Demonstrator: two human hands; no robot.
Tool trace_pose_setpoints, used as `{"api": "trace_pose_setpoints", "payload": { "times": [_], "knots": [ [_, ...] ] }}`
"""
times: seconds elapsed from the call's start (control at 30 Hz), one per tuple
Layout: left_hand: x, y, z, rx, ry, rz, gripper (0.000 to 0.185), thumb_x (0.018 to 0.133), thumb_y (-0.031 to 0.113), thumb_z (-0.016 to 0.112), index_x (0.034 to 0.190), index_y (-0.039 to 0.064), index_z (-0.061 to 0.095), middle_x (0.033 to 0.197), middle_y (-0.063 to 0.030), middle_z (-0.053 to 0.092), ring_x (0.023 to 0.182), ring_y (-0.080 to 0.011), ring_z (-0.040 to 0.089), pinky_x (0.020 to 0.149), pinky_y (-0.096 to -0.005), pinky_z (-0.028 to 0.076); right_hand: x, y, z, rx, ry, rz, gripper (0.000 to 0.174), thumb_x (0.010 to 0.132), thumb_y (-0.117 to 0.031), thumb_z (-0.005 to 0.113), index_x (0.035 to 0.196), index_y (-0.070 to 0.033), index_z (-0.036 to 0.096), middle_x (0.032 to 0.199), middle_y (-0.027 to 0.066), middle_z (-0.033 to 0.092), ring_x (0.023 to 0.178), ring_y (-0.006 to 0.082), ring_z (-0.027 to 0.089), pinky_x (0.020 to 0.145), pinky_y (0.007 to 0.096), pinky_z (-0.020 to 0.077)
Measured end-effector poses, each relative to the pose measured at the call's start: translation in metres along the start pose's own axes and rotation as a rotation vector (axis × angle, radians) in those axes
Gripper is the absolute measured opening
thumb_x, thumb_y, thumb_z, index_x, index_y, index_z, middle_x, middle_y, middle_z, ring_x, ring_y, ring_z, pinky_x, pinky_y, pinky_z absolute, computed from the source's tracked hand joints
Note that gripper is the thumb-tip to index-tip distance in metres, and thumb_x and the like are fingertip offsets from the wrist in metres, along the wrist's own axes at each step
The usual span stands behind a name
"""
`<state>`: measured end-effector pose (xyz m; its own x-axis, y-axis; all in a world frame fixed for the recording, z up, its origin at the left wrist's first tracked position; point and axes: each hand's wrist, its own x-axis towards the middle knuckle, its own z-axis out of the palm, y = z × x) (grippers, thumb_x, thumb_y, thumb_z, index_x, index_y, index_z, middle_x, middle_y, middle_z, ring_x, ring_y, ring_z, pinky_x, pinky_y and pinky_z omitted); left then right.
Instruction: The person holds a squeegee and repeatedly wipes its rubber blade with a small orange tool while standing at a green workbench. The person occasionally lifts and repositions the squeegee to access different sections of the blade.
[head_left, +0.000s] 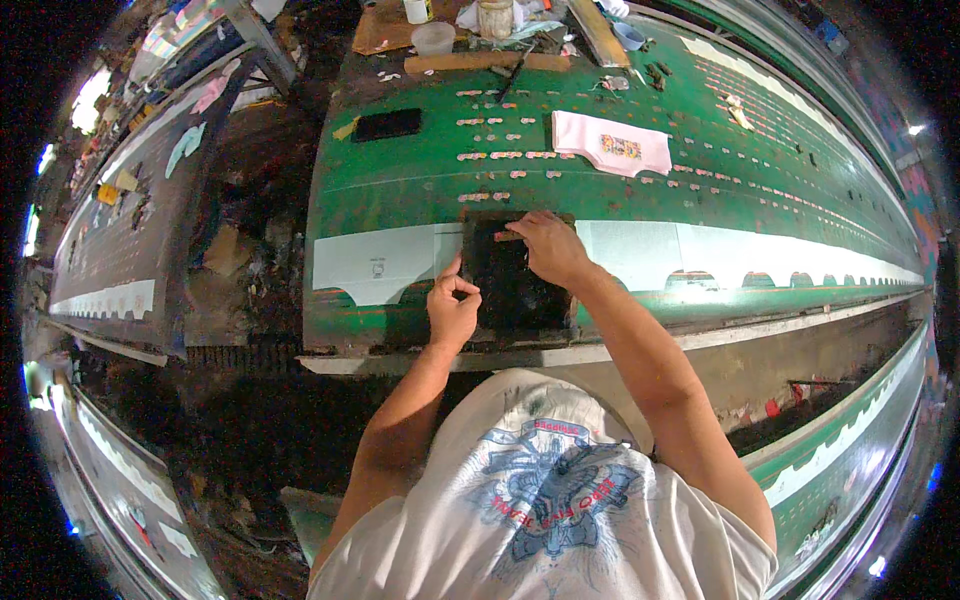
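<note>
A dark, framed printing screen lies over white fabric pieces near the front edge of the green table. My right hand grips a small squeegee with a wooden-coloured edge on the screen's upper part. At the screen's left edge is my left hand, its thumb and a finger curled together and another finger extended along the frame; it seems to hold nothing. Left of the screen, a white fabric piece bears a small dark print. White fabric pieces continue in a row to the right.
Farther back on the green table lie a pink printed fabric piece and a black rectangular object. Tubs, a plastic bowl and wooden strips stand at the far end. Another long table runs on the left beyond a dark gap.
</note>
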<state>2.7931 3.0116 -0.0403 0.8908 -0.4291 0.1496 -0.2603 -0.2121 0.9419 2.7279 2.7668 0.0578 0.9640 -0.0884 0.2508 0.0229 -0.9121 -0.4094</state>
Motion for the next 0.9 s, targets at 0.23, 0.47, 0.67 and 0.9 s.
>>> {"api": "trace_pose_setpoints", "payload": {
  "times": [0.23, 0.47, 0.67, 0.9],
  "knots": [
    [-0.006, -0.002, -0.001, -0.046, -0.008, 0.037, 0.011, 0.083, -0.006, 0.076, 0.085, 0.003, 0.07, 0.165, -0.0221, 0.063, 0.14, -0.0331, 0.068, 0.121, -0.047, 0.049, -0.074, -0.057, -0.001, -0.048, -0.073, -0.071, 0.046, 0.087, -0.005, 0.07, 0.131, -0.012, 0.08, 0.124, 0.0165, 0.079, 0.12, 0.038, 0.072, 0.109, 0.0491, 0.0575],
    [-0.004, 0.005, -0.003, 0.008, -0.051, -0.045, 0.012, 0.084, -0.006, 0.076, 0.087, 0.004, 0.07, 0.163, -0.0222, 0.064, 0.153, -0.0379, 0.058, 0.124, -0.0501, 0.046, -0.062, -0.051, -0.031, 0.07, -0.317, -0.107, 0.054, 0.081, 0.006, 0.068, 0.131, -0.01, 0.081, 0.126, 0.0178, 0.079, 0.121, 0.0405, 0.074, 0.108, 0.0509, 0.0596],
    [-0.002, 0.002, 0.0, 0.012, -0.024, 0.04, 0.016, 0.085, -0.006, 0.077, 0.087, 0.007, 0.068, 0.168, -0.0235, 0.058, 0.15, -0.0422, 0.06, 0.121, -0.051, 0.049, -0.005, -0.003, -0.007, -0.092, -0.03, 0.07, 0.054, 0.083, 0.006, 0.064, 0.132, -0.01, 0.08, 0.122, 0.0193, 0.079, 0.12, 0.0407, 0.074, 0.107, 0.0527, 0.0594],
    [-0.007, -0.001, 0.0, -0.022, -0.028, 0.036, 0.017, 0.085, -0.007, 0.077, 0.087, 0.007, 0.067, 0.169, -0.0237, 0.057, 0.148, -0.0416, 0.062, 0.12, -0.051, 0.05, -0.071, -0.06, 0.004, -0.114, -0.082, -0.052, 0.055, 0.083, -0.003, 0.073, 0.136, -0.015, 0.079, 0.121, 0.0126, 0.076, 0.114, 0.0363, 0.07, 0.105, 0.0487, 0.0561]
  ]
}}
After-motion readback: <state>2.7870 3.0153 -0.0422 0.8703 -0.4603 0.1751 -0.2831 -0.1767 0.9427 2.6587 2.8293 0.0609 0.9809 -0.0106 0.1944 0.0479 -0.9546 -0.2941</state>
